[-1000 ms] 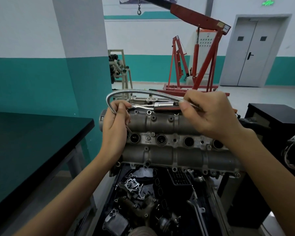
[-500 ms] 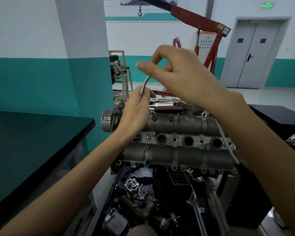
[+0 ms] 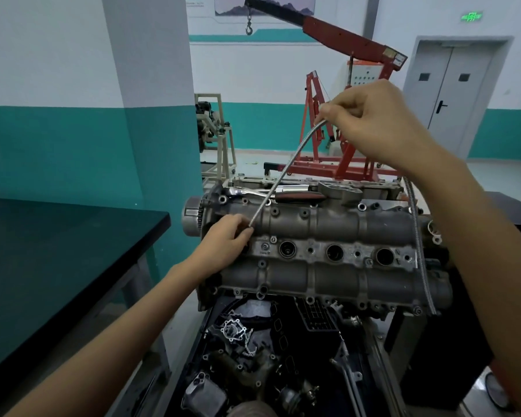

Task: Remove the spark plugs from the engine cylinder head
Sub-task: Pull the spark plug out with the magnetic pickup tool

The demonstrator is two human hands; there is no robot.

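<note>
Cylinder head (image 3: pixel 328 224) centre frame, grey cast metal, long axis running left to right on a stand. Row of round spark plug wells (image 3: pixel 334 252) along its middle strip: three open and visible, a fourth at the left end covered by the left hand (image 3: pixel 227 236). Plugs themselves not discernible down the dark wells. Left hand resting on the head's left end, fingers curled, pinching the lower end of a flexible metal shaft (image 3: pixel 286 170) right at the covered well. Shaft rising diagonally up and right to the right hand (image 3: pixel 376 124), held high above the head, fingers and thumb curled round it in a pinch. Rest of the shaft emerging behind the right wrist, draped down across the head's right end, tip near the lower right corner. Ratchet wrench (image 3: pixel 271 191) with red-and-black handle lying on the far top edge of the head, untouched. Black-topped table (image 3: pixel 57 236) to the left. Red engine hoist (image 3: pixel 343 100) behind, hook hanging from its boom. Grey double door (image 3: pixel 451 94) at far right. Loose engine parts (image 3: pixel 253 341) in a dark tray below the head.
</note>
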